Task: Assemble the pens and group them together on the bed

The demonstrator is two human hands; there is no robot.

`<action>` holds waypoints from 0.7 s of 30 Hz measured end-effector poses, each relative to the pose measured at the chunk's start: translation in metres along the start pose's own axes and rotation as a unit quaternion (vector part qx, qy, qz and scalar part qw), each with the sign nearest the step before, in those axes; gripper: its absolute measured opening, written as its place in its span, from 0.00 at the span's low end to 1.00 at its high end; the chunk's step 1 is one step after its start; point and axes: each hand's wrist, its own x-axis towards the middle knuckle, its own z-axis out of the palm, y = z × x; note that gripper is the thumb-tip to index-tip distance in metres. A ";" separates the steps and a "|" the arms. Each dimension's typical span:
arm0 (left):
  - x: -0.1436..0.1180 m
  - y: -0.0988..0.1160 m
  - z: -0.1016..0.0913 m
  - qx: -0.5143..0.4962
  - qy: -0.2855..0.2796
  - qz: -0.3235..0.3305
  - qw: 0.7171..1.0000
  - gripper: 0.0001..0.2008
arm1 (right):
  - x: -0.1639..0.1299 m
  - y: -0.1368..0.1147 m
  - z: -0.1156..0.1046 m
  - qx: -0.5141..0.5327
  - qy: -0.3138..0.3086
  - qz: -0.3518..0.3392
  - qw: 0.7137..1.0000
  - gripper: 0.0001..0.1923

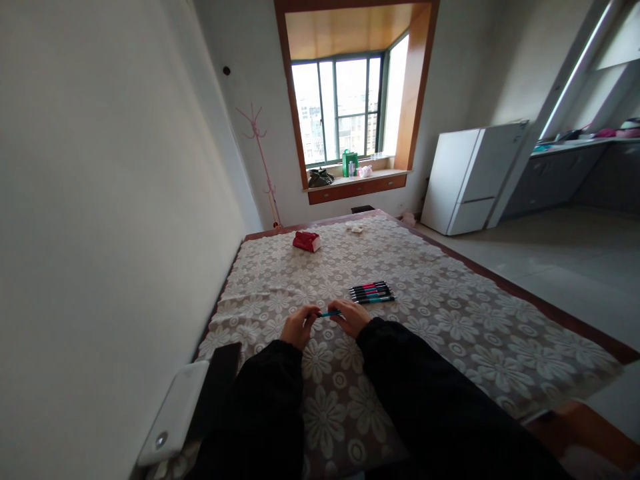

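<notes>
Between my two hands a blue pen (330, 313) with a dark end lies roughly level, just above the flowered tablecloth (325, 410). My left hand (301, 325) pinches its dark left end. The fingers of my right hand (350, 316) are closed on its right end and hide that part. Just beyond my right hand, several pens (371, 292) lie side by side in a row on the cloth, mostly black, with red and blue ones among them.
A red packet (307, 241) and small white items (355, 229) lie farther back on the table. At the near left are a white device (175, 413) and a dark flat object (217, 377). A wall borders the left side; a white fridge (473, 177) stands at the back right.
</notes>
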 end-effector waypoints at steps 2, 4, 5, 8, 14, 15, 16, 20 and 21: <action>0.000 0.002 0.000 -0.009 0.001 0.003 1.000 0.10 | 0.000 -0.001 -0.001 -0.013 -0.007 -0.002 1.000 0.07; 0.000 0.004 -0.001 -0.010 0.000 0.006 1.000 0.10 | 0.001 -0.003 -0.002 -0.018 -0.017 0.002 1.000 0.11; 0.000 0.004 -0.001 -0.008 -0.002 0.007 1.000 0.10 | 0.000 -0.003 -0.002 -0.014 -0.019 0.007 1.000 0.11; 0.000 0.005 -0.002 -0.006 0.001 0.007 1.000 0.10 | -0.001 -0.004 -0.002 0.004 -0.018 0.020 1.000 0.10; 0.001 0.005 -0.001 0.011 0.015 0.019 1.000 0.10 | -0.001 -0.002 -0.002 -0.014 -0.021 0.014 1.000 0.06; 0.000 0.005 -0.001 0.012 0.016 0.024 1.000 0.10 | 0.000 -0.002 -0.002 -0.016 -0.022 0.012 1.000 0.07; 0.000 0.006 -0.001 0.011 0.018 0.029 0.999 0.09 | 0.000 -0.002 -0.002 -0.019 -0.022 0.012 1.000 0.08; 0.001 0.007 -0.001 -0.008 0.044 0.032 0.998 0.11 | 0.001 -0.005 -0.003 -0.018 -0.005 0.022 1.000 0.08; 0.001 0.007 -0.002 -0.009 0.052 0.027 0.998 0.12 | 0.001 -0.005 -0.003 -0.015 0.003 0.023 1.000 0.08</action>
